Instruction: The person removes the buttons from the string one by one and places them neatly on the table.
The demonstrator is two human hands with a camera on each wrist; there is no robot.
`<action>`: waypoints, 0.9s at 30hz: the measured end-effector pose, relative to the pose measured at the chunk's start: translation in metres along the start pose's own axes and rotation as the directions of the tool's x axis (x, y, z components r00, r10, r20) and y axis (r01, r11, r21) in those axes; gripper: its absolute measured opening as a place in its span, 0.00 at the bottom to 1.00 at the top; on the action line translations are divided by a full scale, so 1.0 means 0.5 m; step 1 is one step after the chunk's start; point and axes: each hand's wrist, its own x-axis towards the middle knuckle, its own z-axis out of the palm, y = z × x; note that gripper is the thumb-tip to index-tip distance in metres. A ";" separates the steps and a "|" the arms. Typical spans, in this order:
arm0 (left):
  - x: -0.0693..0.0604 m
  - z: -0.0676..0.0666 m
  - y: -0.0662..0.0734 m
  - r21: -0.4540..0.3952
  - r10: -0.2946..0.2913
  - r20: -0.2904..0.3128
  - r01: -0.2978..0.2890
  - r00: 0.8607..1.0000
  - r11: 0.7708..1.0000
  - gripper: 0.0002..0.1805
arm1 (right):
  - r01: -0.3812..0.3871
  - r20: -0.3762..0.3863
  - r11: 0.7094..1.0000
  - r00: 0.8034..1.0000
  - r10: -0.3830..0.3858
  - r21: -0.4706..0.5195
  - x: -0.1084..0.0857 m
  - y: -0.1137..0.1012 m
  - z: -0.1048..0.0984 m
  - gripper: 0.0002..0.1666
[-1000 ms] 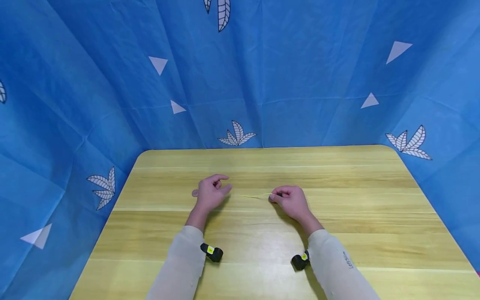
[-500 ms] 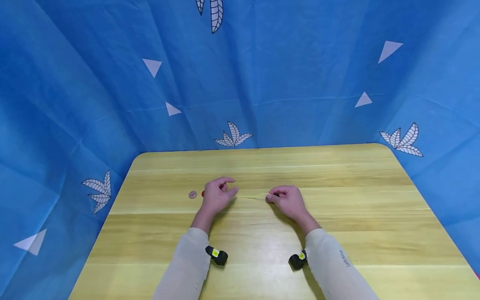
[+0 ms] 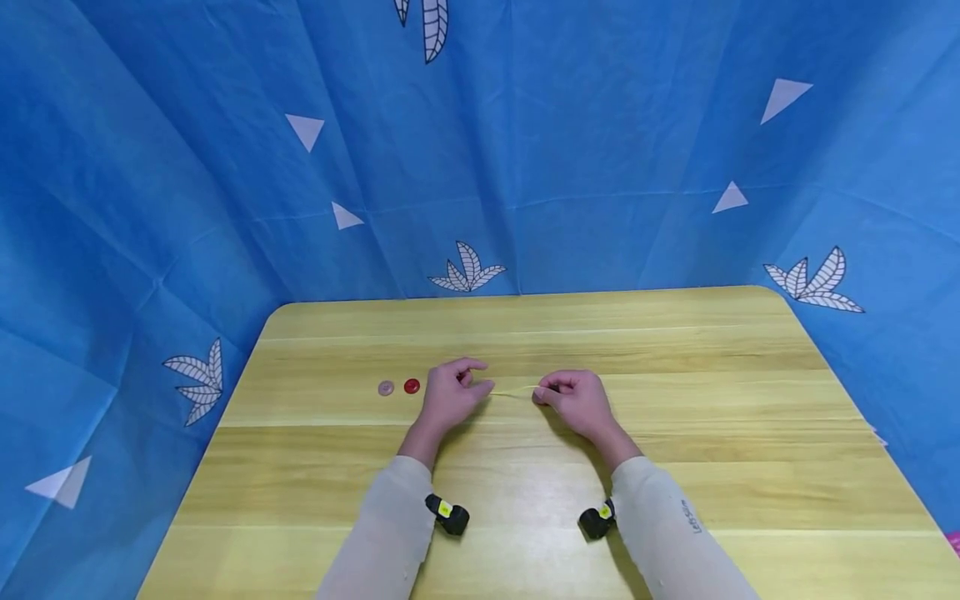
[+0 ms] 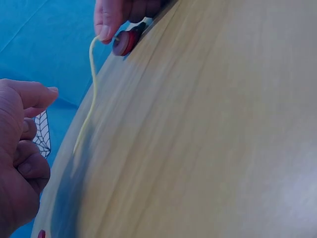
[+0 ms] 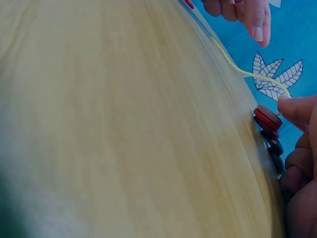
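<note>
Yellow cord (image 4: pixel 95 82) is being pinched by the right hand (image 3: pixel 582 403), while its free end is now being approached by the left hand (image 3: pixel 452 395), relaxed and empty.

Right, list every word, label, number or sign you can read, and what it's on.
Right sleeve: "Lets", seemingly; the rest is too blurred.
Left wrist camera, yellow label: too small to read.
Right wrist camera, yellow label: too small to read.
</note>
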 end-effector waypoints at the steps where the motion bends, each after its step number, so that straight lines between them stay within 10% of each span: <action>1: 0.000 0.004 0.000 0.004 0.000 0.004 0.000 1.000 1.000 0.14 | -0.001 0.000 1.000 1.000 0.001 -0.003 0.000 0.000 0.000 0.04; 27: 0.004 0.066 0.021 0.154 0.008 0.159 -0.032 0.987 0.988 0.11 | 0.001 0.010 0.999 1.000 -0.001 0.035 0.000 -0.004 -0.001 0.04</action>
